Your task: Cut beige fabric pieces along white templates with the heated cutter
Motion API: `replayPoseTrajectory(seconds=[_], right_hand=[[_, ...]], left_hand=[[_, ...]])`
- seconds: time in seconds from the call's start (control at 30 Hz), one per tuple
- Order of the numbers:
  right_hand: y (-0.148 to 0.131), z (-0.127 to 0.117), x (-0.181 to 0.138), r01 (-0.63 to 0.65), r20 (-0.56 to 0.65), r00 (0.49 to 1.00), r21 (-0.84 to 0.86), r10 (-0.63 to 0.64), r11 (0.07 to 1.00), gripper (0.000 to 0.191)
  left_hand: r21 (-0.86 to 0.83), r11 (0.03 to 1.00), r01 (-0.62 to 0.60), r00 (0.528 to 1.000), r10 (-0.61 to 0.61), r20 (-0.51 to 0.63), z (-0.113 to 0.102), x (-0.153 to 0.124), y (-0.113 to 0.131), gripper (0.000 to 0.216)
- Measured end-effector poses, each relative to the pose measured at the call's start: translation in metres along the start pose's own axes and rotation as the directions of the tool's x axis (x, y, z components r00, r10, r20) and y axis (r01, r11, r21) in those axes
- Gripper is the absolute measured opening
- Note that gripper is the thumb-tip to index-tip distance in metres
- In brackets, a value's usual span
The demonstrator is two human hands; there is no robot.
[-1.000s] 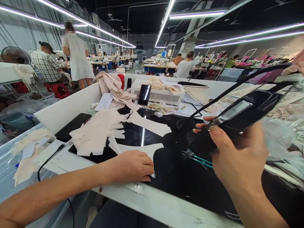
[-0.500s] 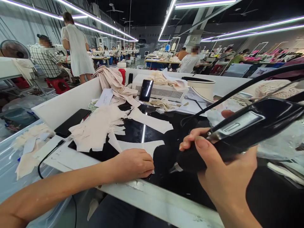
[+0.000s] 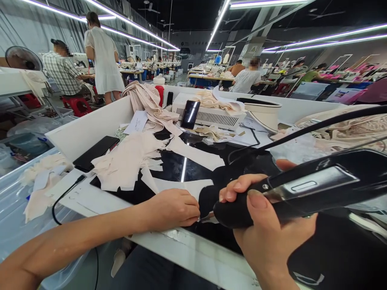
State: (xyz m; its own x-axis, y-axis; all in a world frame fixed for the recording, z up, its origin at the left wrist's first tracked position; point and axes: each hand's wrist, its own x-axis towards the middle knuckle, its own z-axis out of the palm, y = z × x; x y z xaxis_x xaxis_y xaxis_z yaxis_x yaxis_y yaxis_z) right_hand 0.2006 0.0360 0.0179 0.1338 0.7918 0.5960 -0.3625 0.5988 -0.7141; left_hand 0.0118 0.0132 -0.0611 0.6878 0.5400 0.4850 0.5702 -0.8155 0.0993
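My right hand (image 3: 272, 237) is closed around a black corded hand tool (image 3: 302, 191), whose metal tip points left and down toward my left hand. My left hand (image 3: 173, 209) rests on the black work surface (image 3: 229, 237), fingers curled together and pressing down the edge of a pale fabric piece (image 3: 178, 186). The tool's tip sits just beside my left fingertips. Several more cut pale fabric pieces (image 3: 123, 163) lie piled behind my left hand.
A dark phone (image 3: 96, 153) lies on the white ledge at the left, another phone (image 3: 190, 114) leans against a white vented box (image 3: 211, 117). A white bowl-like container (image 3: 263, 112) stands behind. Other people work at tables far behind.
My right hand has brought the tool down and left, so its tip now lies beside my left fingertips. My left hand has stayed on the fabric.
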Motion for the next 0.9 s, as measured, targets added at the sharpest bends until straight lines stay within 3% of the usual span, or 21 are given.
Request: replayPoseTrajectory(seconds=[0.4,0.63,0.9], right_hand=[[0.0002,-0.0006,-0.0009,-0.015,-0.02,1.0,-0.079,0.014,0.997,0.062],[0.0,0.0001,-0.0011,-0.018,-0.024,1.0,-0.1,0.016,0.995,0.06],[-0.0001,-0.0005,-0.0009,-0.006,-0.02,1.0,-0.075,0.005,0.997,0.058]], left_hand=[[0.014,0.999,-0.047,0.998,0.048,-0.04,0.0005,-0.0023,-0.0019,0.023],[-0.076,0.992,0.098,0.995,-0.098,0.013,-0.0019,-0.0065,-0.0023,0.017],[-0.042,0.995,0.088,0.996,-0.089,-0.021,-0.0038,-0.0048,-0.0011,0.009]])
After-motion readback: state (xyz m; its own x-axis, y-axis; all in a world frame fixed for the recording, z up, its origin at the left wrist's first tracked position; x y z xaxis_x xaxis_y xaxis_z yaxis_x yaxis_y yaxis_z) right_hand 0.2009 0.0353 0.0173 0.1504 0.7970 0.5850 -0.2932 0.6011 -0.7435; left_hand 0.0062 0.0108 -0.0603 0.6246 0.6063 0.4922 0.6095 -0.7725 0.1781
